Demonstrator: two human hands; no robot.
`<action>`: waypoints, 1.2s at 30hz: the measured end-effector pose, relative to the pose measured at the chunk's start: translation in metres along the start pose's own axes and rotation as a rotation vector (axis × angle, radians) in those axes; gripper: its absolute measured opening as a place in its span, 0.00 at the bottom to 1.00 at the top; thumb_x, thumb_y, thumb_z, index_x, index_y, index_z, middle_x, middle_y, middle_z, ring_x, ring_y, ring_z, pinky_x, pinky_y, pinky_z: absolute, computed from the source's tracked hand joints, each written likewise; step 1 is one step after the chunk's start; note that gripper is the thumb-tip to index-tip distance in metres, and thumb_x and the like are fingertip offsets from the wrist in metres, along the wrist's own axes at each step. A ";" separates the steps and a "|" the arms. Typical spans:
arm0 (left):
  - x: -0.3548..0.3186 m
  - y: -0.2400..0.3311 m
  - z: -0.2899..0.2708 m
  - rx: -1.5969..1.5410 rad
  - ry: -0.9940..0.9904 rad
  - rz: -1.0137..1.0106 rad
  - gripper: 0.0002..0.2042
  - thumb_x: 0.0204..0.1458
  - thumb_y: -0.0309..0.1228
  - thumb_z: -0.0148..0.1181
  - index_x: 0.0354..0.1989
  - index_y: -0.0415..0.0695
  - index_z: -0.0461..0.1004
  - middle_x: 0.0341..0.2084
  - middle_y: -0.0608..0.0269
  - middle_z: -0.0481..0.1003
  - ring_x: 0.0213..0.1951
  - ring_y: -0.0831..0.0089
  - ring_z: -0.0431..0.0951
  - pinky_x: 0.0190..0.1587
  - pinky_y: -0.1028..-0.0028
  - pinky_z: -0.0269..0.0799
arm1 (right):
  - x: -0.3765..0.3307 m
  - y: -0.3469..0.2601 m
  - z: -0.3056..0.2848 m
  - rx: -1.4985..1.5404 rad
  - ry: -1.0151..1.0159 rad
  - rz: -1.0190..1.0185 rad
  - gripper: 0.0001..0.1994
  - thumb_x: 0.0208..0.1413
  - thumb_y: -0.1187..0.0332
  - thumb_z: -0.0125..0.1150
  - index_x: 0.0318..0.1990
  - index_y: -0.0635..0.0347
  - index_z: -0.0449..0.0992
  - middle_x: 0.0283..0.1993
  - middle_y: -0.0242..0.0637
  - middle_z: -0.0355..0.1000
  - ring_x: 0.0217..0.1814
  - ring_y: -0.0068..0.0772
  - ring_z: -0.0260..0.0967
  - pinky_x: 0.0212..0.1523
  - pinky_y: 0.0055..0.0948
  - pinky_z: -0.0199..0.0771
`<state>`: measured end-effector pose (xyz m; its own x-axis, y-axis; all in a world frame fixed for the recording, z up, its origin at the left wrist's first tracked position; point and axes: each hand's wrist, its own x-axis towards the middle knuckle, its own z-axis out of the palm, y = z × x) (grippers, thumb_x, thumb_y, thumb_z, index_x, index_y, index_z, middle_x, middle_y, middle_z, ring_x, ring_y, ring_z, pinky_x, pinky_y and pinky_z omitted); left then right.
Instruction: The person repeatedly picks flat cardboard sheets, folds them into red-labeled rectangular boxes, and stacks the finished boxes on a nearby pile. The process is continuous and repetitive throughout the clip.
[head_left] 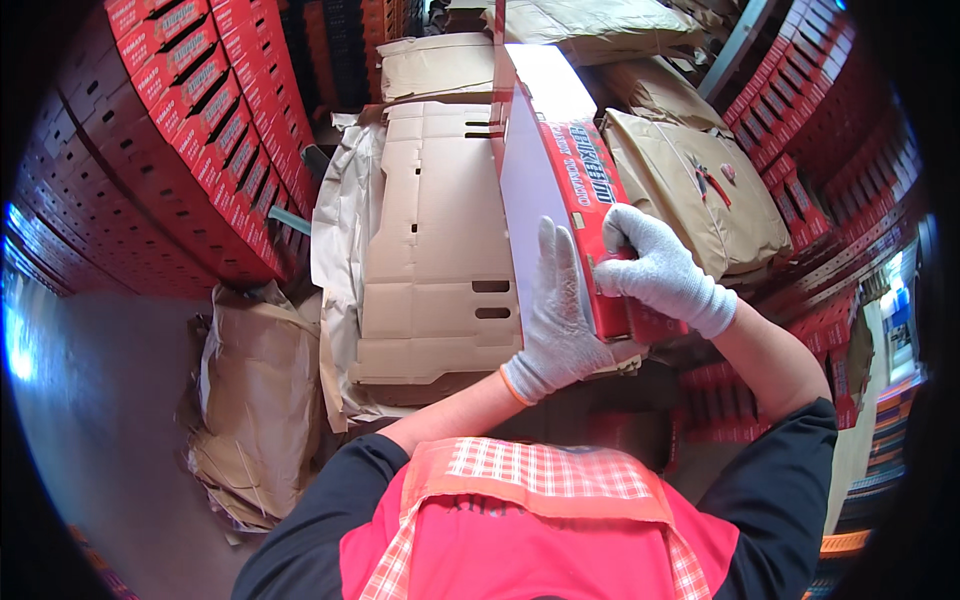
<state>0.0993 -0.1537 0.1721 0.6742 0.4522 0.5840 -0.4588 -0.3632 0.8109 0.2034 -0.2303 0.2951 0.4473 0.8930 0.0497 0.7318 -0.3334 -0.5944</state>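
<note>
The red-and-white carton (545,170) stands tilted on edge over the flattened cardboard sheets (440,250), its near end in both grips. The left hand (560,320) lies flat against its white face; the right hand (655,270) clenches the red edge. Held only there, its far end could swing or buckle.

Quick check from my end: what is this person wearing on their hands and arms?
Both the left hand and the right hand wear white knit gloves; the left one has an orange cuff edge. Dark sleeves are pushed up near the elbows, leaving the forearms bare.
</note>
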 end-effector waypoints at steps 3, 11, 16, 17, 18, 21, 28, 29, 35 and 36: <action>-0.008 -0.004 0.001 -0.068 -0.081 -0.094 0.61 0.32 0.49 0.78 0.72 0.42 0.42 0.64 0.47 0.54 0.66 0.53 0.56 0.70 0.57 0.48 | 0.018 -0.008 0.010 -0.070 -0.006 -0.069 0.09 0.43 0.71 0.63 0.30 0.60 0.69 0.26 0.41 0.69 0.30 0.41 0.71 0.36 0.37 0.72; -0.026 -0.005 -0.036 -0.231 -0.326 -0.180 0.45 0.40 0.37 0.77 0.67 0.42 0.57 0.64 0.55 0.63 0.63 0.64 0.65 0.64 0.65 0.61 | 0.065 -0.040 0.078 -0.125 -0.101 -0.719 0.16 0.48 0.71 0.64 0.47 0.56 0.73 0.40 0.39 0.72 0.44 0.41 0.72 0.46 0.39 0.71; -0.024 0.002 -0.077 -0.382 -0.066 -0.168 0.62 0.35 0.29 0.78 0.73 0.40 0.31 0.66 0.51 0.54 0.67 0.61 0.56 0.69 0.64 0.53 | 0.123 -0.057 0.038 0.594 0.368 -0.211 0.16 0.60 0.68 0.60 0.56 0.59 0.72 0.45 0.31 0.73 0.43 0.27 0.70 0.49 0.29 0.74; -0.026 0.006 -0.081 -0.570 -0.045 -0.242 0.59 0.34 0.31 0.77 0.72 0.40 0.36 0.63 0.51 0.56 0.65 0.60 0.59 0.68 0.64 0.55 | 0.140 -0.057 0.029 0.717 0.519 -0.006 0.15 0.60 0.67 0.60 0.53 0.59 0.73 0.43 0.32 0.74 0.42 0.26 0.71 0.48 0.28 0.74; -0.027 0.009 -0.084 -0.513 -0.033 -0.239 0.59 0.35 0.29 0.77 0.72 0.40 0.35 0.62 0.52 0.57 0.64 0.61 0.60 0.68 0.64 0.55 | 0.153 -0.055 0.024 0.639 0.419 0.252 0.13 0.60 0.66 0.60 0.50 0.59 0.75 0.40 0.30 0.75 0.40 0.24 0.72 0.46 0.26 0.75; -0.031 0.014 -0.083 -0.310 -0.001 -0.168 0.59 0.35 0.26 0.75 0.72 0.42 0.34 0.61 0.54 0.58 0.64 0.63 0.61 0.67 0.65 0.57 | 0.178 -0.043 0.043 0.703 -0.056 0.478 0.13 0.54 0.64 0.66 0.46 0.58 0.77 0.34 0.32 0.78 0.33 0.26 0.76 0.39 0.27 0.78; -0.042 0.003 -0.101 -0.167 -0.542 -0.628 0.41 0.56 0.32 0.62 0.75 0.43 0.44 0.65 0.45 0.65 0.68 0.55 0.63 0.67 0.66 0.60 | 0.209 0.005 0.102 -0.611 -0.200 -0.448 0.16 0.47 0.58 0.67 0.37 0.60 0.80 0.32 0.51 0.77 0.38 0.52 0.77 0.43 0.42 0.77; -0.043 0.002 -0.113 -0.018 -0.562 -0.376 0.37 0.55 0.32 0.63 0.72 0.40 0.52 0.61 0.49 0.70 0.64 0.56 0.68 0.65 0.64 0.62 | 0.208 0.027 0.106 -0.712 -0.192 -0.499 0.14 0.46 0.58 0.67 0.36 0.58 0.81 0.32 0.48 0.78 0.38 0.49 0.78 0.43 0.41 0.77; -0.048 -0.006 -0.234 0.832 -0.066 0.098 0.28 0.52 0.30 0.62 0.63 0.41 0.68 0.54 0.50 0.74 0.57 0.55 0.73 0.62 0.58 0.66 | 0.157 0.214 0.100 -1.070 -0.299 -0.193 0.13 0.43 0.72 0.64 0.40 0.52 0.80 0.51 0.33 0.73 0.61 0.34 0.66 0.47 0.38 0.75; -0.044 -0.014 -0.256 1.094 -0.099 0.172 0.28 0.48 0.30 0.64 0.61 0.42 0.70 0.57 0.52 0.72 0.60 0.55 0.70 0.65 0.55 0.61 | 0.143 0.233 0.100 -1.025 -0.271 -0.335 0.15 0.43 0.72 0.64 0.42 0.51 0.79 0.52 0.33 0.72 0.62 0.35 0.65 0.48 0.38 0.74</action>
<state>-0.0721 0.0402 0.1450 0.7163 0.2771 0.6404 0.1745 -0.9597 0.2201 0.3864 -0.1504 0.0840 0.1121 0.9794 -0.1679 0.9293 -0.0435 0.3668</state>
